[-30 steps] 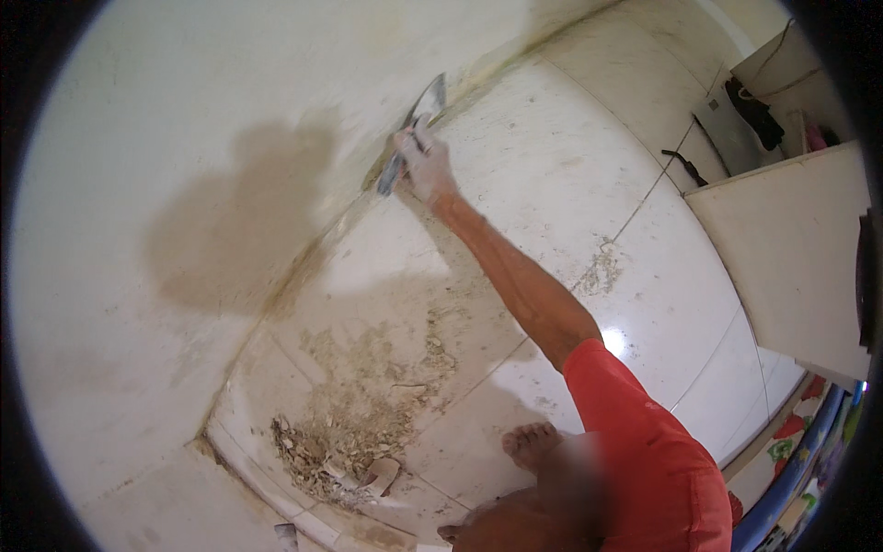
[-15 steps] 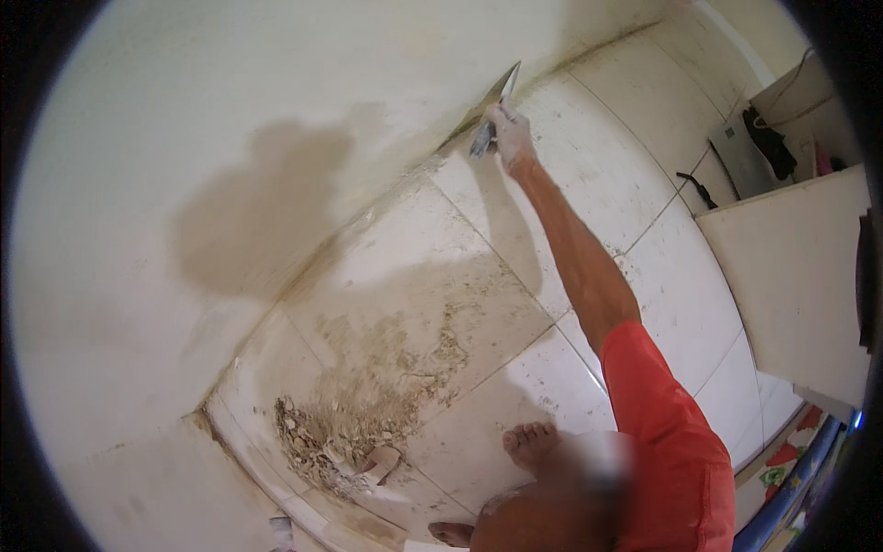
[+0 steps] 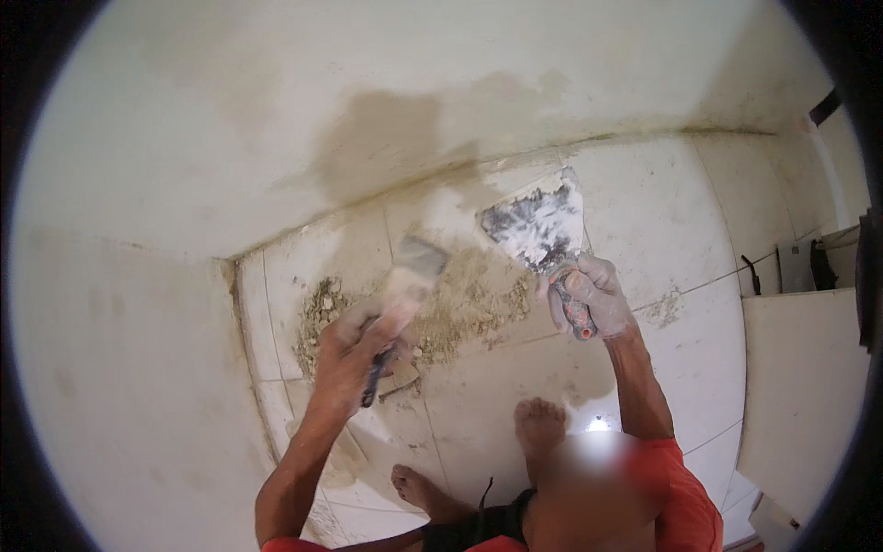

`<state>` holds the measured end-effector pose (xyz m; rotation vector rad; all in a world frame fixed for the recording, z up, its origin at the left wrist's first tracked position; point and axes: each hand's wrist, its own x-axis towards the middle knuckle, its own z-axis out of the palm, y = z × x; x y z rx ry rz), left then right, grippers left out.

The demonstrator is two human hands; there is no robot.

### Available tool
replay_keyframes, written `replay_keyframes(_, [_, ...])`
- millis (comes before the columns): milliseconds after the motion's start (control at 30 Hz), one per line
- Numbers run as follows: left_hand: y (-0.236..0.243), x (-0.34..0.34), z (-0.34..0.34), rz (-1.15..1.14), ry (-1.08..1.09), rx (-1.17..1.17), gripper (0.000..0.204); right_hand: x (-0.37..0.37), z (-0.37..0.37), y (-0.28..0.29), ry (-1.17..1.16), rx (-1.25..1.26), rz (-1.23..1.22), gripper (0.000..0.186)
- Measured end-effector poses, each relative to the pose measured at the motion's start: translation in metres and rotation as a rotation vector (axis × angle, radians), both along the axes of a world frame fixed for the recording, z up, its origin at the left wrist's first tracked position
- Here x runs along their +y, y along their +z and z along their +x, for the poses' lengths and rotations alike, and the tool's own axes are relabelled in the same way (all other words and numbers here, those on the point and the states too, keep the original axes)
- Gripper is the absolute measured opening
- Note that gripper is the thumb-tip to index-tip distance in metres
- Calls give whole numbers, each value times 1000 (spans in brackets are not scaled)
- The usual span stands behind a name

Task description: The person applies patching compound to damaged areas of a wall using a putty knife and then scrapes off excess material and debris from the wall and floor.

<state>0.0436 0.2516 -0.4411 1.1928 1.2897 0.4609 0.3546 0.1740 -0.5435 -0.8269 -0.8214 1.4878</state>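
My right hand (image 3: 600, 299), dusted white, is closed round the speckled handle of a wide putty knife (image 3: 543, 225). Its flared blade, smeared white and dark grey, points up and left, held over the floor near the wall. Opposite it, my left hand (image 3: 357, 345) is closed on a small flat tool (image 3: 416, 267) with a dark handle and a pale, grey-ended head. Motion blurs this tool, so I cannot tell whether it is a scraper or a brush. Below and between the hands lies a heap of crumbled plaster debris (image 3: 322, 313) on the tiles.
A pale wall (image 3: 248, 138) meets the tiled floor (image 3: 676, 368) along a grimy joint. My bare feet (image 3: 539, 431) stand in front of the debris. A broken pale piece (image 3: 401, 375) lies beside it. At the right is a white cabinet-like box (image 3: 800, 368) with dark items behind it.
My right hand has drawn the putty knife back from the foot of the wall, turning its smeared blade face up. My left hand has come into view with the small flat tool. The view has turned.
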Motion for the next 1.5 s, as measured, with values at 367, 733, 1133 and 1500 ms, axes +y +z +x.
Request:
replay_keyframes(367, [4, -33, 4, 34, -107, -135, 32, -7, -31, 41, -157, -1272, 488, 45])
replay_keyframes(733, [-17, -43, -7, 397, -116, 119, 30, -40, -28, 37, -65, -541, -393, 19])
replay_keyframes(1133, [-51, -8, -21, 1051, -780, 781, 50, -56, 5, -1, 157, 101, -383, 25])
replay_keyframes(1500, [-45, 16, -123, 763, -900, 956, 25, 84, 186, -106, -826, -101, -362, 23])
